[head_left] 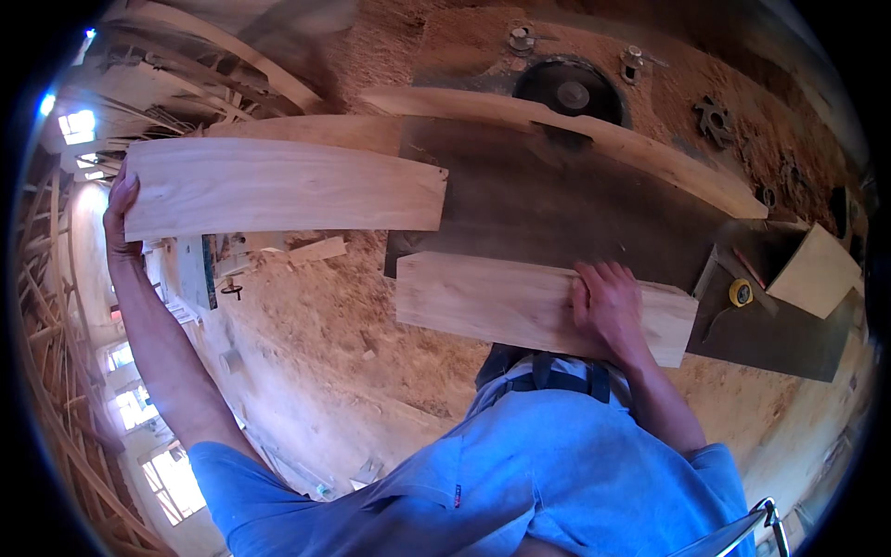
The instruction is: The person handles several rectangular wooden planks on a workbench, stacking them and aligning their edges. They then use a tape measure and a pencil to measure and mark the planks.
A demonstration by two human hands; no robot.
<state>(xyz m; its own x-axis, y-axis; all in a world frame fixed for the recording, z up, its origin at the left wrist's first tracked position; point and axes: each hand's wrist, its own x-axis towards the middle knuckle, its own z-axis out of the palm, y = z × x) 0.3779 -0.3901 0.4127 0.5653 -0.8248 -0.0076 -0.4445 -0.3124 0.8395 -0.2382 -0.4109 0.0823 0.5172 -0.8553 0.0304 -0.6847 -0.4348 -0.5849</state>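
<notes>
My left hand [122,200] is closed round the left end of a pale wooden board [288,186]. That board's right end lies over the left edge of a dark machine table [520,200], and the rest juts out to the left. A second pale board [483,295] lies along the table's near edge, close to my waist. My right hand [611,304] grips this second board from above, right of its middle, with fingers bent over its far edge. What the thumb side presses on underneath is hidden.
A long wooden fence strip [650,153] runs across the table, with a round dark saw blade or disc [573,88] behind it. At right lie a yellow tape measure [740,292], a pencil [747,265] and a wood piece [817,271]. Sawdust [325,316] covers the floor; timber is stacked at left.
</notes>
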